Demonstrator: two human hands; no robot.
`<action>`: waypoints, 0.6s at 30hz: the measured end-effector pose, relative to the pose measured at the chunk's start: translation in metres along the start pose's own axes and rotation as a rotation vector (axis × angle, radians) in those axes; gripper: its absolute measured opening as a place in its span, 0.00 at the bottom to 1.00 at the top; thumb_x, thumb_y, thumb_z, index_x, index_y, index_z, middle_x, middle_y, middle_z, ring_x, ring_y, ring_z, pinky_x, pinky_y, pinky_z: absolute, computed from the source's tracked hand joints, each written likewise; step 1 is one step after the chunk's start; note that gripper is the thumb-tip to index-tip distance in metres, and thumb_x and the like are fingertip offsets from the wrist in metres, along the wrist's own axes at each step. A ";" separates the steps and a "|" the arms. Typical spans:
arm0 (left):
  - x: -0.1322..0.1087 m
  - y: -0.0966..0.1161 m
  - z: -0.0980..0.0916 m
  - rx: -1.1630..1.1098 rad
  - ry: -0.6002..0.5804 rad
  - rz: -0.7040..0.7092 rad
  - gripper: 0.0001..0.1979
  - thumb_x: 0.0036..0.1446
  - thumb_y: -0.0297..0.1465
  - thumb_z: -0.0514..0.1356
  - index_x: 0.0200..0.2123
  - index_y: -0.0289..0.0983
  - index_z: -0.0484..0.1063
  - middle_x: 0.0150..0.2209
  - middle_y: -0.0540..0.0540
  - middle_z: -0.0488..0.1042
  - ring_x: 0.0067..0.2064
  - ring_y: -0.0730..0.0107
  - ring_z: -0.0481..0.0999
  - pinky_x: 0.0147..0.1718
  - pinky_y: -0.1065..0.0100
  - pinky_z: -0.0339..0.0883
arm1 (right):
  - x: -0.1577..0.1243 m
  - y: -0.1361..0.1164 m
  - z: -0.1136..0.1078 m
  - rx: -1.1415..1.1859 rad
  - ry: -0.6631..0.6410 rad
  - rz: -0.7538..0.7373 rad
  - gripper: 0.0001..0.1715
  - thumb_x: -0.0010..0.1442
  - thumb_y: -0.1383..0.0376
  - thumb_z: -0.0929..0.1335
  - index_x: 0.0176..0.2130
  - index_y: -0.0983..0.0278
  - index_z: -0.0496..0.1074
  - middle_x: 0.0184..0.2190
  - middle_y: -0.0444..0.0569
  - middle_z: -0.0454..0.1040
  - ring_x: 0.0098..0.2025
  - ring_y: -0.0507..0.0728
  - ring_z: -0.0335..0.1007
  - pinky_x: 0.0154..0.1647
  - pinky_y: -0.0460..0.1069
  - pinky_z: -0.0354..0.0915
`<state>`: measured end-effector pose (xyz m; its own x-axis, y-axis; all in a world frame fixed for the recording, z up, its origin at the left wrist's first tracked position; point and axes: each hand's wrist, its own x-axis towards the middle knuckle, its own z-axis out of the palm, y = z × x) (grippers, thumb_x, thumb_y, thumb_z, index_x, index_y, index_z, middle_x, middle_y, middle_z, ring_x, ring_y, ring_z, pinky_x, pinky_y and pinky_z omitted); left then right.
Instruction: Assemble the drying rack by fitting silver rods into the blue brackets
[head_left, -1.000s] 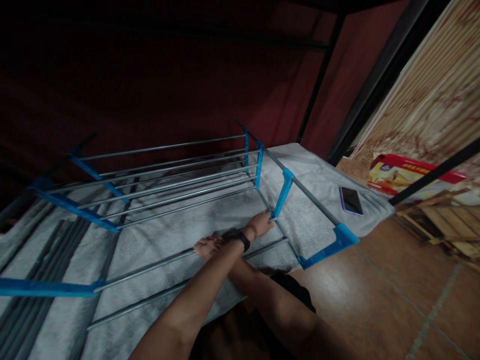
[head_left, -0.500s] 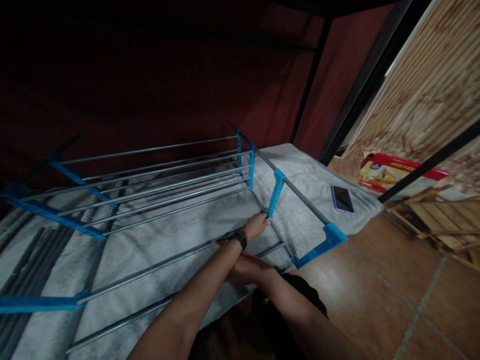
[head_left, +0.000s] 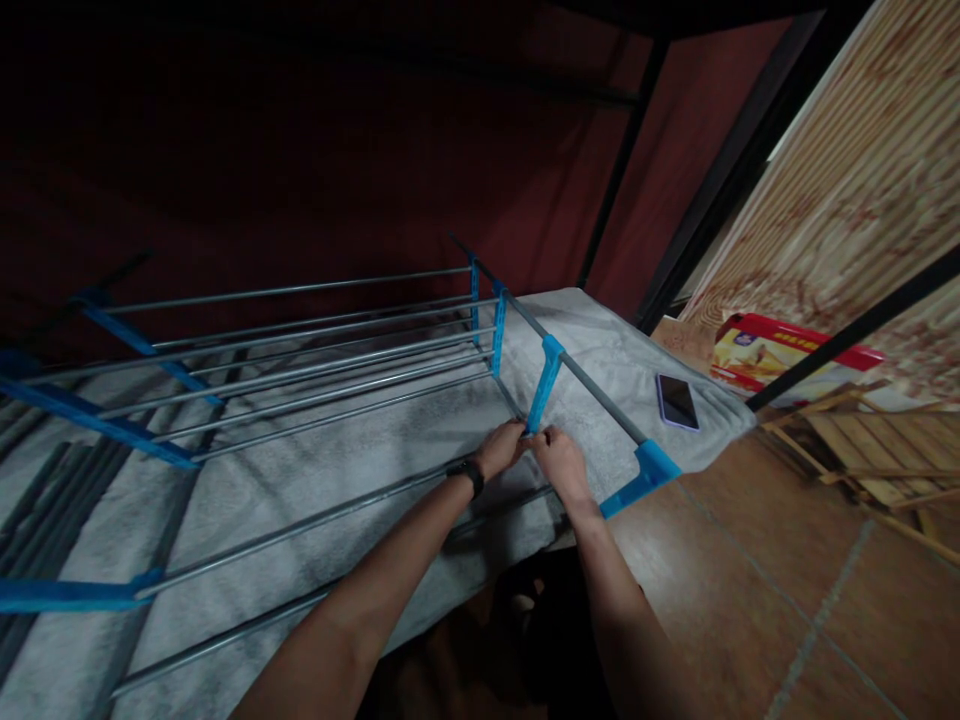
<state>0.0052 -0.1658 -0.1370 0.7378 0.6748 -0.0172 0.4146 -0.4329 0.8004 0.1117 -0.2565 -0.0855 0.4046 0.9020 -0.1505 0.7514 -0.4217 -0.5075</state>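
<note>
A partly assembled rack of grey metal tubes [head_left: 300, 530] and blue plastic connectors lies on a grey blanket [head_left: 420, 430]. My left hand [head_left: 501, 450], a black watch on its wrist, is closed at the lower end of a blue plastic bracket [head_left: 543, 388]. From the other side my right hand [head_left: 561, 462] pinches the same end, its fingertips meeting the left ones. The joint between my fingers is hidden. The bracket's top sits on a long grey tube [head_left: 600, 395], which runs down to a blue corner connector [head_left: 649, 475].
A phone [head_left: 677, 402] lies on the blanket at the right. Several loose tubes [head_left: 56, 520] rest at the left. Beyond the bed stand a red and yellow box [head_left: 765, 350] and a folded wooden piece [head_left: 870, 440] on the tiled floor [head_left: 750, 600]. Black bed posts [head_left: 622, 170] rise behind.
My right hand has come up from below my left wrist to the lower end of the bracket. My left hand stays there, with its fingers closed.
</note>
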 end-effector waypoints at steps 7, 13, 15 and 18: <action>-0.004 0.004 -0.004 0.289 0.015 0.045 0.13 0.62 0.29 0.51 0.47 0.38 0.71 0.49 0.43 0.75 0.49 0.63 0.74 0.50 0.65 0.65 | 0.018 0.007 0.015 0.024 -0.004 -0.063 0.21 0.61 0.70 0.62 0.54 0.64 0.67 0.47 0.53 0.77 0.50 0.56 0.72 0.47 0.45 0.62; 0.000 0.000 -0.010 0.364 -0.030 0.017 0.13 0.62 0.28 0.51 0.46 0.39 0.72 0.47 0.44 0.76 0.49 0.63 0.75 0.48 0.66 0.66 | 0.026 0.009 0.017 -0.007 -0.017 -0.066 0.19 0.61 0.71 0.64 0.52 0.64 0.70 0.42 0.52 0.79 0.47 0.56 0.74 0.45 0.44 0.63; -0.001 -0.002 -0.008 0.363 -0.026 0.017 0.15 0.62 0.28 0.52 0.51 0.40 0.69 0.50 0.44 0.74 0.50 0.63 0.74 0.49 0.66 0.65 | 0.025 0.008 0.016 -0.020 0.000 -0.059 0.18 0.61 0.69 0.64 0.51 0.64 0.71 0.41 0.53 0.79 0.46 0.56 0.75 0.44 0.44 0.64; -0.003 -0.006 -0.004 0.349 0.009 0.020 0.18 0.62 0.29 0.52 0.56 0.41 0.65 0.54 0.43 0.72 0.52 0.64 0.73 0.52 0.66 0.64 | 0.025 0.006 0.016 -0.039 0.016 -0.065 0.17 0.62 0.68 0.63 0.50 0.64 0.72 0.41 0.54 0.79 0.45 0.56 0.75 0.44 0.44 0.64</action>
<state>-0.0015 -0.1628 -0.1388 0.7435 0.6688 0.0028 0.5585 -0.6232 0.5474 0.1180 -0.2351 -0.1056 0.3624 0.9261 -0.1049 0.7958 -0.3661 -0.4824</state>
